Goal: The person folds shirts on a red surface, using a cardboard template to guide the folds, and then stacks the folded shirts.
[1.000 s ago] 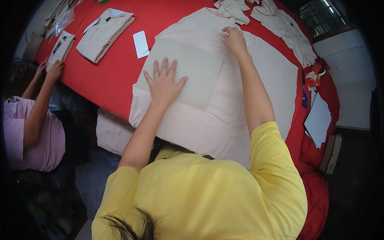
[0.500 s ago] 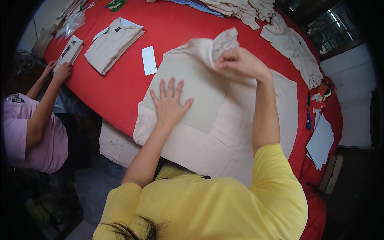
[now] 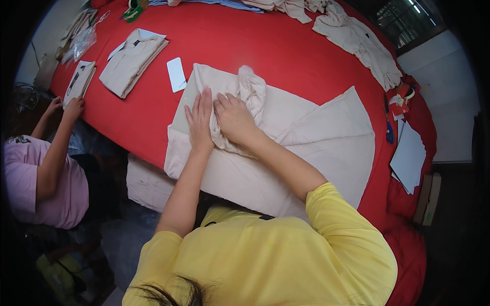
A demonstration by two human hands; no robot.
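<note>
A cream shirt [image 3: 316, 148] is spread on the table in front of me. One side of it is folded over a flat grey board [image 3: 179, 116], so just a strip of the board shows at the left. The sleeve [image 3: 253, 92] lies bunched on top of this fold. My left hand [image 3: 200, 122] rests at the fold's left edge, fingers long and close together, open. Beside it, my right hand [image 3: 236, 120] lies palm down on the bunched sleeve, its fingers slightly bent and pointing toward my left hand; it looks open, pressing on the cloth.
A red cloth [image 3: 138, 117] covers the table. A white card [image 3: 176, 75] and a folded shirt [image 3: 133, 61] lie to the left. At far left a co-worker's hands hold another folded shirt [image 3: 79, 81]. Rightward are loose shirts [image 3: 357, 46], blue-handled scissors [image 3: 390, 132] and white sheets [image 3: 409, 158].
My right hand has brought the lifted sleeve and shirt side down and leftward over the board. My left hand has shifted from the board's middle to the fold's left edge.
</note>
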